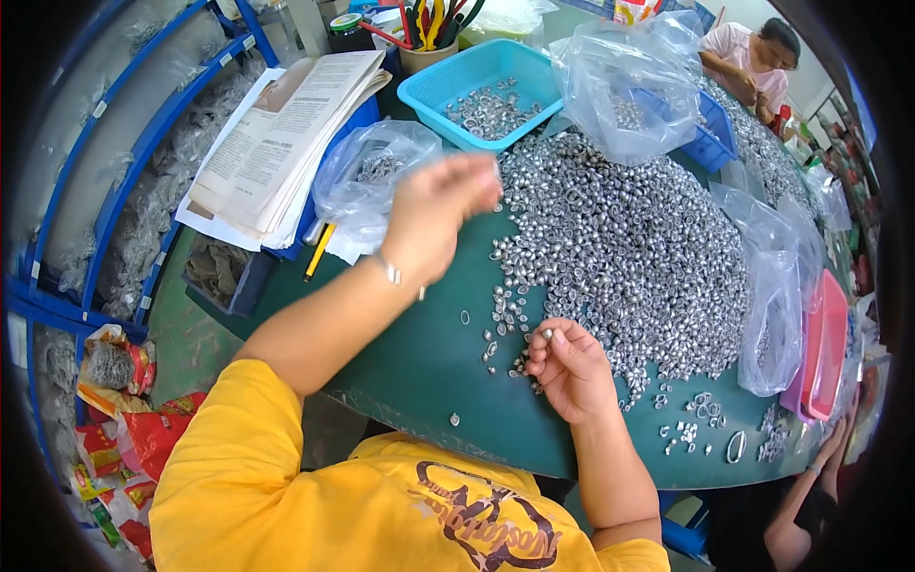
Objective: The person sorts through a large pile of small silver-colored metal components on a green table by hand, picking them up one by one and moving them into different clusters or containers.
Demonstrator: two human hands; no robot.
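Note:
A large heap of small shiny silver metal pieces lies on the green table. At the near edge of the heap, my right hand is closed, pinching one small rounded silver metal piece between thumb and fingers. My left hand is raised over the table, left of the heap and just short of a light blue plastic basket. Motion smears its fingers, so I cannot make out whether they hold anything. More small metal pieces lie in the basket.
A newspaper stack and a clear plastic bag lie at the left, near a yellow-black pen. A pot of pliers stands behind. Clear bags and a pink basket are at the right. Other people sit far right and lower right.

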